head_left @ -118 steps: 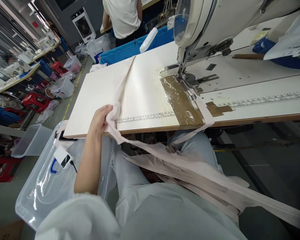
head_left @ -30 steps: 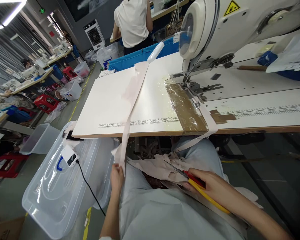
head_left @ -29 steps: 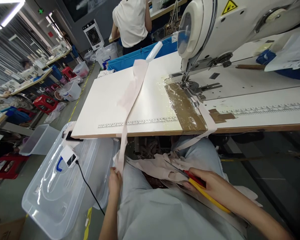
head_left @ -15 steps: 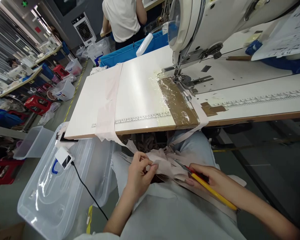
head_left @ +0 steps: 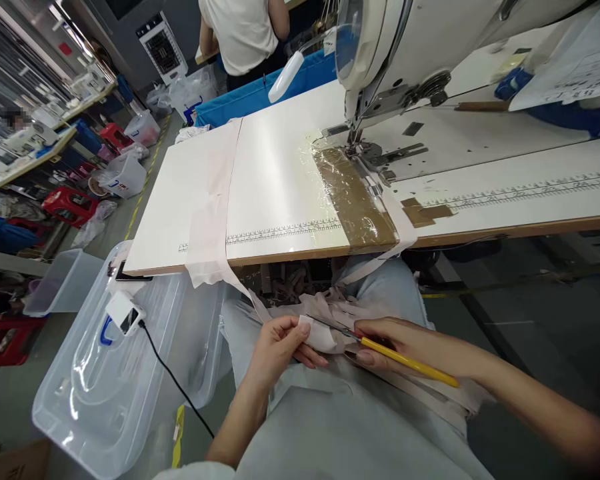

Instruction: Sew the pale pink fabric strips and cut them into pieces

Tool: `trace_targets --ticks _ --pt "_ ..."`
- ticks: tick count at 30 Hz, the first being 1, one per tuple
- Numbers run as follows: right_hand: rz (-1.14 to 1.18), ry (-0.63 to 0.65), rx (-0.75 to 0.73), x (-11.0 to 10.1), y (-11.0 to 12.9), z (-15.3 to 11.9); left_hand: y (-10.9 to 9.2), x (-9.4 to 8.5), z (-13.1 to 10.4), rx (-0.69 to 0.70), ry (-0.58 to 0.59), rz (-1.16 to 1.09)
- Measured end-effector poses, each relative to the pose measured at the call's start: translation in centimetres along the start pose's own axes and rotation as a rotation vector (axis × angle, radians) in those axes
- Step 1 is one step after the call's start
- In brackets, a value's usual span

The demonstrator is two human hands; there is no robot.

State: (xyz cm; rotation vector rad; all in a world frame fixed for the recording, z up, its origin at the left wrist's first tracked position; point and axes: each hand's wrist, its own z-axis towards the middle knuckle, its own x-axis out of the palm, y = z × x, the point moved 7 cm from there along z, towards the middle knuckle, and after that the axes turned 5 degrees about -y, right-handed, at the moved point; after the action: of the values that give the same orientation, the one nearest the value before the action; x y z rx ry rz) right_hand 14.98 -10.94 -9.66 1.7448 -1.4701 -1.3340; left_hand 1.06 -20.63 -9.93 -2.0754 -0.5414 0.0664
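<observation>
Over my lap, my left hand (head_left: 285, 343) pinches the end of a pale pink fabric strip (head_left: 320, 333) between thumb and fingers. My right hand (head_left: 387, 343) is closed around a pair of scissors (head_left: 407, 361) with a yellow handle. Their blades point left and lie against the fabric by my left fingertips; whether they cut into it I cannot tell. More pale strips lie bunched across my lap. One wide strip (head_left: 210, 230) drapes over the table's left part and hangs off the front edge. A narrow strip (head_left: 399, 223) runs down from the sewing machine (head_left: 380, 87).
The white sewing table (head_left: 280, 180) has brown tape near the needle. Left of it stands a clear lidded plastic box (head_left: 100, 373) bearing a white device (head_left: 124, 312) with a black cable. A co-worker (head_left: 243, 33) in white is behind the table. Papers (head_left: 570, 60) lie at right.
My right hand has moved left with the scissors, bringing the blades up to the fabric at my left fingers. My left hand has shifted slightly, its lower fingers now extended under the strip.
</observation>
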Motion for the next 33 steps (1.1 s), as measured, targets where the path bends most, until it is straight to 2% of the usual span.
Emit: trace_targets --ticks 4,8,12,17,22,28,33 --pt "0.086 0.093 -0.003 0.5 0.2 0.6 0.6 -0.5 0.4 -0.006 -0.01 -0.033" --pt "0.069 0.096 0.026 0.7 0.1 0.9 0.7 -0.8 0.5 -0.028 -0.041 -0.042" --pt "-0.06 0.012 0.062 0.3 0.2 0.9 0.7 -0.9 0.7 -0.036 -0.054 -0.03" --pt "-0.228 -0.123 0.026 0.0 0.2 1.0 0.9 -1.2 0.9 -0.016 -0.042 -0.037" --pt "-0.203 -0.149 0.016 0.3 -0.3 1.0 1.0 -1.3 0.8 -0.029 -0.026 -0.074" --pt "-0.393 -0.218 -0.002 -0.2 0.3 1.2 1.2 -1.1 0.7 -0.044 -0.012 -0.081" --pt "-0.374 -0.212 0.007 -0.1 0.2 1.5 1.2 -1.3 0.7 -0.045 0.007 -0.062"
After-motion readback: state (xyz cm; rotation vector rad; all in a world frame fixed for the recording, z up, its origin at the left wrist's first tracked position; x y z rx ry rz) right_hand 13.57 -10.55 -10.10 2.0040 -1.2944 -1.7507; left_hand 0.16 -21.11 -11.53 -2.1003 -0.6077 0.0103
